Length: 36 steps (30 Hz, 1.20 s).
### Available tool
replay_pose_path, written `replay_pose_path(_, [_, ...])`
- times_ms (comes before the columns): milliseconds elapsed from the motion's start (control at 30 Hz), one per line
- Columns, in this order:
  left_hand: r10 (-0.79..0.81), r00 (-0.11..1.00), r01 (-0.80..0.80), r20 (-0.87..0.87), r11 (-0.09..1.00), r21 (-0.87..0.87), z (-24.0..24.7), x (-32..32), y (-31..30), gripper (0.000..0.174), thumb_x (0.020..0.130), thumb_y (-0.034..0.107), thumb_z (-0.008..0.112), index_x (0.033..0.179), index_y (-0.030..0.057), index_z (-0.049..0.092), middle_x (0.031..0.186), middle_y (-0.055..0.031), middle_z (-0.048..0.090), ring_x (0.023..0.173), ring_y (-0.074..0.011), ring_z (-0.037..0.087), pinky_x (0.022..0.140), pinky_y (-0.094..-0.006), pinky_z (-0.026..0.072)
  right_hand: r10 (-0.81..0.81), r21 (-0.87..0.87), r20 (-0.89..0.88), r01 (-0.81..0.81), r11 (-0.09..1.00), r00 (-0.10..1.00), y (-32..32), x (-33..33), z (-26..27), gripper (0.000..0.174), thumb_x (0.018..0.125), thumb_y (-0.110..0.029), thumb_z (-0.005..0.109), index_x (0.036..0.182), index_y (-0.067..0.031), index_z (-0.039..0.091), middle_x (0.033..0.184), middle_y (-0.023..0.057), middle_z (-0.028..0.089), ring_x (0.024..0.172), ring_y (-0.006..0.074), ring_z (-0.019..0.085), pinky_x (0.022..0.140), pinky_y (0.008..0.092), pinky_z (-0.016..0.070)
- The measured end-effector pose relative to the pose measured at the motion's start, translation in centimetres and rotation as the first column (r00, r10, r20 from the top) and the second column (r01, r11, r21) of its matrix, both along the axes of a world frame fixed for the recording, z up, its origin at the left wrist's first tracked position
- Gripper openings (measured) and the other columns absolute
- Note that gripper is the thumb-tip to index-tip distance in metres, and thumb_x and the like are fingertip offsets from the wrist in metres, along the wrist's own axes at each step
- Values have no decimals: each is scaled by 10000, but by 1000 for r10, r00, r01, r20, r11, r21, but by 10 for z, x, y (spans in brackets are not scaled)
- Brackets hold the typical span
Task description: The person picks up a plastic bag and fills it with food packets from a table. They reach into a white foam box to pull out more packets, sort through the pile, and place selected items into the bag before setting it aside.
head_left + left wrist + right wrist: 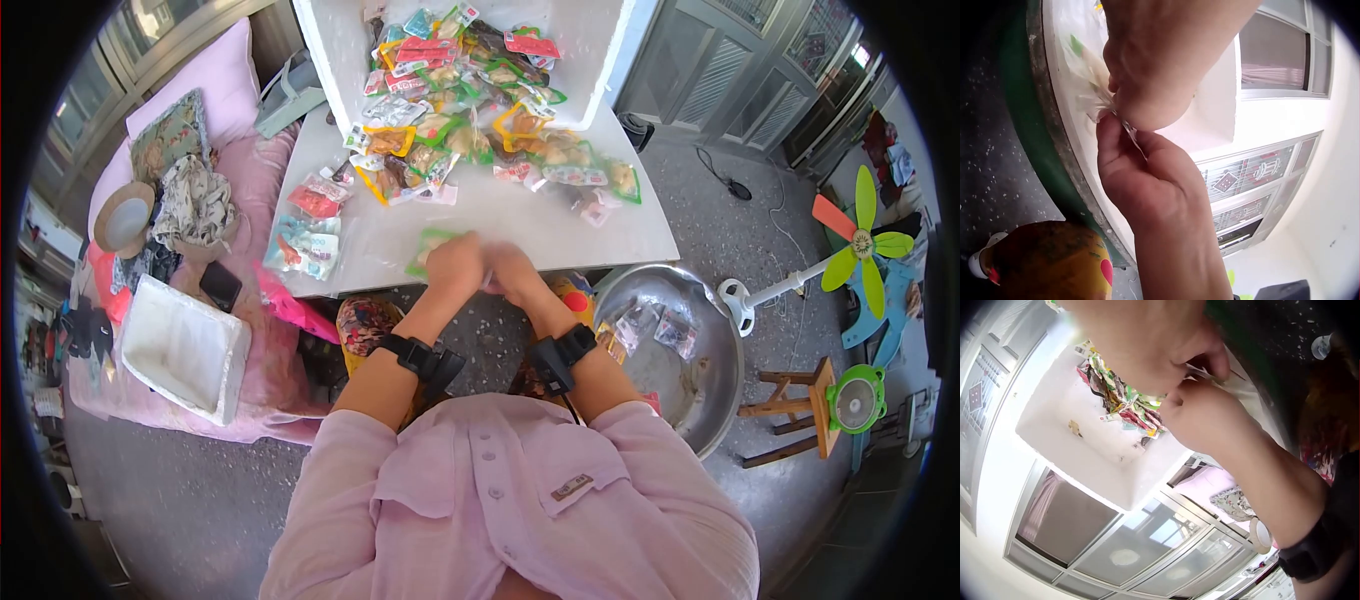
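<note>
Close together at the table's near edge, my left hand (455,263) and right hand (512,273) both pinch a clear plastic packet with green edging (424,250). In the left wrist view the packet (1088,65) hangs out past the left hand (1147,69), its plastic gathered where the fingers meet. The thumb and fingers of the right hand (1150,178) grip a crumpled strip of its edge. Seen from the right wrist, the right hand (1141,347) overlaps the left hand (1204,412), with a bit of plastic between them. The packet's contents are mostly hidden.
A white foam box (345,70) lies on its side on the white table (520,235), many colourful food packets (430,75) spilling from it. Blue-white packets (303,248) lie at the left. A metal basin (725,400) with several packets stands on the floor at the right.
</note>
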<state>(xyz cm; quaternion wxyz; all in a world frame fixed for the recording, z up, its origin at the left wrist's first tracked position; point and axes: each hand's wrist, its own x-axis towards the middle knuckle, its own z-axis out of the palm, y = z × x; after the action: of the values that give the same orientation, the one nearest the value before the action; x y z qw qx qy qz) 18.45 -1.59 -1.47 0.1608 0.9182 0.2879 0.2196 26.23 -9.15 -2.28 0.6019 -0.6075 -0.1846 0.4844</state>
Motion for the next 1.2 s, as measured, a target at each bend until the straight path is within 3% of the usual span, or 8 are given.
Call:
replay_pose_path(167, [7, 1000, -8, -28, 1000, -14, -2, -6, 0, 124, 737, 152, 439, 690, 43, 472, 671, -149, 545, 627, -325, 532, 548, -427, 401, 227, -203, 189, -188, 961, 955, -8, 11, 29, 204, 836, -213, 409, 762, -48, 503, 540, 5, 485, 399, 67, 431, 330, 189, 328])
replay_pose_path(367, [70, 997, -69, 17, 997, -25, 0, -7, 11, 133, 749, 166, 436, 707, 45, 473, 686, -149, 547, 647, -323, 532, 555, -426, 404, 19, 154, 35, -24, 988, 999, 39, 13, -14, 126, 809, -138, 430, 803, -38, 506, 629, 39, 517, 467, 81, 475, 357, 192, 346])
replay_pose_path(567, [76, 997, -75, 29, 997, -35, -6, -10, 17, 195, 787, 203, 408, 720, 43, 498, 684, -161, 551, 638, -331, 534, 559, -433, 409, 204, -35, 136, -201, 979, 970, 26, 16, 5, 137, 776, -121, 476, 893, -49, 483, 735, 38, 538, 613, 109, 540, 468, 213, 412])
replay_pose_path(733, [4, 998, -2, 67, 1000, -24, -34, -8, 17, 139, 758, 166, 445, 709, 41, 482, 664, -150, 537, 621, -331, 522, 546, -434, 400, -59, 225, 257, 0, 974, 965, -13, 85, 9, 175, 752, -141, 514, 891, -36, 494, 725, 29, 537, 597, 107, 529, 491, 220, 418])
replay_pose_path(867, [-7, 994, 6, 109, 1000, 17, -44, -6, 18, 101, 735, 141, 461, 708, 47, 485, 660, -141, 536, 611, -326, 521, 535, -430, 401, -448, 213, 523, 397, 893, 726, -29, 144, -1, 139, 720, -109, 525, 822, -14, 520, 670, 40, 527, 556, 109, 493, 502, 228, 404])
replay_pose_path(1000, [-20, 992, 15, 128, 999, 41, -43, -7, 17, 91, 725, 133, 467, 705, 48, 490, 652, -136, 539, 597, -321, 524, 527, -426, 408, -465, 256, 735, 433, 864, 494, -30, 191, -24, 165, 674, -97, 529, 798, 13, 528, 639, 93, 521, 587, 179, 518, 539, 278, 415])
replay_pose_path(1100, [-7, 992, 4, 125, 1000, 29, -43, -6, 17, 91, 724, 131, 467, 700, 46, 488, 651, -136, 539, 596, -321, 523, 527, -423, 408, -326, 283, 942, 332, 900, 80, -19, 177, -10, 203, 652, -126, 560, 821, -18, 531, 753, 98, 548, 747, 234, 534, 639, 335, 419])
replay_pose_path(1200, [-14, 990, 10, 142, 1000, 27, -45, -6, 18, 99, 728, 136, 460, 692, 47, 487, 654, -140, 538, 598, -323, 522, 525, -426, 405, -79, 97, 995, 374, 922, -64, 5, 174, -20, 221, 661, -155, 546, 857, -56, 528, 927, 84, 532, 945, 254, 468, 759, 427, 373])
